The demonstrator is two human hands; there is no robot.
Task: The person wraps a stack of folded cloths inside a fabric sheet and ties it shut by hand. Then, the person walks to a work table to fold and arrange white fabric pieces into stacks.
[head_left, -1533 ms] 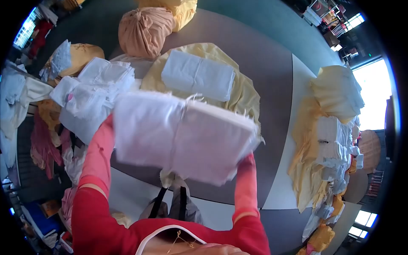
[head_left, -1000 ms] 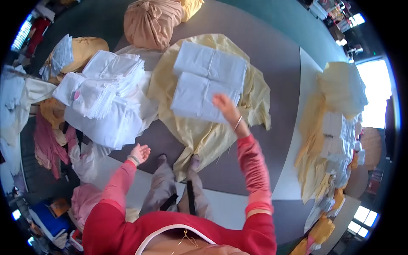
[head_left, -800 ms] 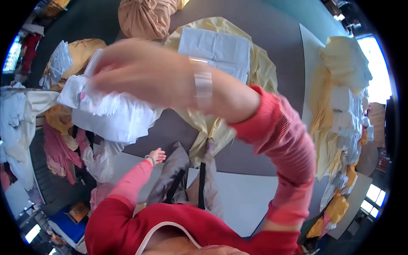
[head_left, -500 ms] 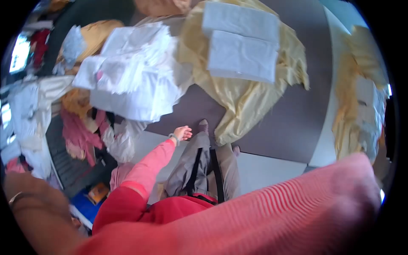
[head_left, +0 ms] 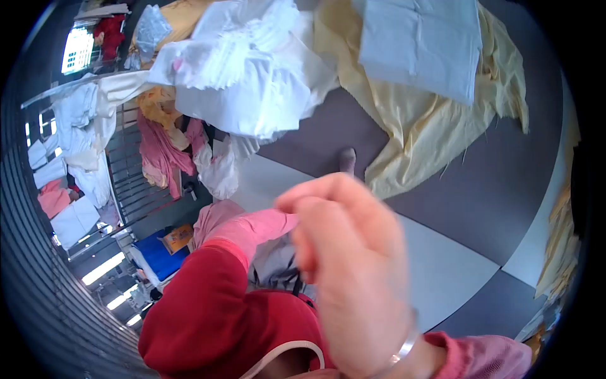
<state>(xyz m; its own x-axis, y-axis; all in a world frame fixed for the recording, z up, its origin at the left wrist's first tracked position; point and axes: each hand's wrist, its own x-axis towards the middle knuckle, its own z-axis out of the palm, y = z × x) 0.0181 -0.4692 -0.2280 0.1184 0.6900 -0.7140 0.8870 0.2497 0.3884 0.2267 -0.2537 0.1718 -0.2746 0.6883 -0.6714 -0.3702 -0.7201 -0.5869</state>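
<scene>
Close to the camera, my right hand (head_left: 353, 252) is in the middle of the view, slightly blurred, its fingers curled in and the thumb against them. A silver bracelet (head_left: 404, 344) circles its wrist, beside the pink right cuff (head_left: 451, 354). Behind the curled fingers runs my pink left sleeve (head_left: 259, 230); whether they touch or grip it I cannot tell. My left hand is hidden behind the right one. Beyond the hands lie a pile of white cloth (head_left: 246, 88) and a folded white piece (head_left: 420, 50) on pale yellow fabric (head_left: 416, 145).
Pink cloth (head_left: 158, 148) and more white garments (head_left: 82, 132) hang or lie at the left by a dark slatted surface (head_left: 129, 180). Lower down is a blue item (head_left: 158, 252). Grey and white floor tiles (head_left: 435, 265) show ahead. More yellowish cloth (head_left: 562, 221) is at the right edge.
The outstretched sleeve across the lower right has gone from there, and my right hand is now in the middle. My left hand, visible before, is covered. The scene has shifted right.
</scene>
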